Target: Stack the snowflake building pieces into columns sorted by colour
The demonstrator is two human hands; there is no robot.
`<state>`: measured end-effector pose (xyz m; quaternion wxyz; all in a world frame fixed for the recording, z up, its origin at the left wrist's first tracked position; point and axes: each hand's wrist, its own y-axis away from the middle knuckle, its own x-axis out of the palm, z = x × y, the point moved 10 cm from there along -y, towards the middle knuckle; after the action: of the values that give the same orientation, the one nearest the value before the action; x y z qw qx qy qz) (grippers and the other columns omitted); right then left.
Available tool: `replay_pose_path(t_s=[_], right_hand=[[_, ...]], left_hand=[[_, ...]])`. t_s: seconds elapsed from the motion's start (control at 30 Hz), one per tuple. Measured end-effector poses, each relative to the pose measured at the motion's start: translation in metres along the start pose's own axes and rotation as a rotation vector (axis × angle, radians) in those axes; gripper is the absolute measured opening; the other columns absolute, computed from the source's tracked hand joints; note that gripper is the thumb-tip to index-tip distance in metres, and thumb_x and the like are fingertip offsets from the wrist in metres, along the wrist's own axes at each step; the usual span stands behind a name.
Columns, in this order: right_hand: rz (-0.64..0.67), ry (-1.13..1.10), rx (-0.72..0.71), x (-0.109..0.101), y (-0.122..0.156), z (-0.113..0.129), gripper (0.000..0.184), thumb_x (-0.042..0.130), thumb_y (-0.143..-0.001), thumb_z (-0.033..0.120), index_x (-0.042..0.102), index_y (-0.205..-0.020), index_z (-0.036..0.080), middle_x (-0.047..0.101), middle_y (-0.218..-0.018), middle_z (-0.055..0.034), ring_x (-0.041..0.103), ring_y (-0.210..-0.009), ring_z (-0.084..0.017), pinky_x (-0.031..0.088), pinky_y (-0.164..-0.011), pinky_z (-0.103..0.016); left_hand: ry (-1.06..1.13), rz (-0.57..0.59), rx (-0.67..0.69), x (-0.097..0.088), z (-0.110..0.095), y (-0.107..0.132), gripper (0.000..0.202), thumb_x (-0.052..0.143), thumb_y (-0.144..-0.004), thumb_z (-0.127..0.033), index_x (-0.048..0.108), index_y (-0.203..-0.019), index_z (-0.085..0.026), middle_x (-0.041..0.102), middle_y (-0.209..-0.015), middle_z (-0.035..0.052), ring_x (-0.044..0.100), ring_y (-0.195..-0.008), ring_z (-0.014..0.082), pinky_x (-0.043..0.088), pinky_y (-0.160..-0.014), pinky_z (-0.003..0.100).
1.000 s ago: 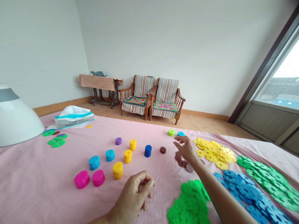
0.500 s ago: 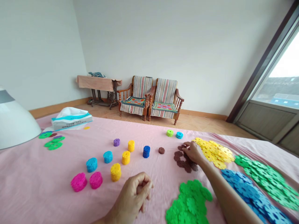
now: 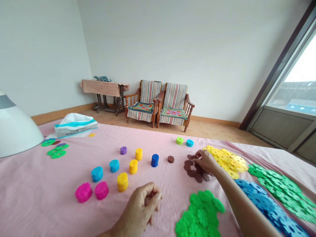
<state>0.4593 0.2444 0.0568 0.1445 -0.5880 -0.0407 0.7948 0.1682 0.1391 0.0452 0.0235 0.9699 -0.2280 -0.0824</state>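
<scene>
Right grip [image 3: 206, 161] at brown discs [image 3: 191, 173]; 3 yellow stacks [image 3: 122, 183] stand.

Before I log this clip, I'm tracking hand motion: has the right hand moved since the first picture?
Yes: against the lime-green stack, the right hand has shifted rightward and lower in the view, now at the brown discs.
</scene>
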Motion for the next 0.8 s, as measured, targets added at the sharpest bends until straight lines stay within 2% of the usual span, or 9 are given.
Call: replay_pose_path(t_s=[0.17,0.43,0.63,0.8], right_hand=[[0.025,0.065,-0.001,-0.002,0.001,0.005,0.018,0.056,-0.073,0.029,0.063,-0.081,0.014,0.062,-0.081,-0.0087,0.057,-0.075,-0.019,0.039,-0.064,-0.025],[0.012,0.198,-0.043,-0.006,0.009,0.033,0.019,0.048,-0.077,0.020,0.064,-0.074,0.010,0.062,-0.083,-0.0175,0.058,-0.074,-0.022,0.035,-0.062,-0.029],[0.028,0.202,-0.072,-0.006,0.010,0.040,0.018,0.044,-0.078,0.012,0.062,-0.076,0.013,0.062,-0.080,-0.0123,0.058,-0.074,-0.019,0.035,-0.064,-0.026],[0.006,0.171,-0.055,-0.010,0.012,0.035,0.018,0.050,-0.078,0.023,0.062,-0.086,0.012,0.060,-0.088,-0.0128,0.057,-0.080,-0.021,0.037,-0.068,-0.027]], left_hand=[[-0.006,0.007,0.002,0.001,0.000,0.000,0.040,0.048,-0.078,-0.056,0.046,-0.073,-0.017,0.050,-0.058,-0.0049,0.038,-0.034,0.0025,0.023,-0.030,0.013],[-0.002,0.000,0.005,0.000,-0.001,0.000,0.043,0.049,-0.077,-0.059,0.046,-0.072,-0.017,0.049,-0.058,-0.0052,0.037,-0.034,0.0025,0.022,-0.030,0.013],[-0.010,0.003,0.004,0.001,0.000,0.000,0.041,0.049,-0.078,-0.057,0.046,-0.072,-0.017,0.050,-0.058,-0.0047,0.037,-0.034,0.0024,0.023,-0.030,0.013],[-0.015,0.004,0.000,0.001,0.000,-0.001,0.039,0.050,-0.078,-0.055,0.046,-0.072,-0.017,0.049,-0.058,-0.0050,0.037,-0.034,0.0027,0.023,-0.030,0.013]])
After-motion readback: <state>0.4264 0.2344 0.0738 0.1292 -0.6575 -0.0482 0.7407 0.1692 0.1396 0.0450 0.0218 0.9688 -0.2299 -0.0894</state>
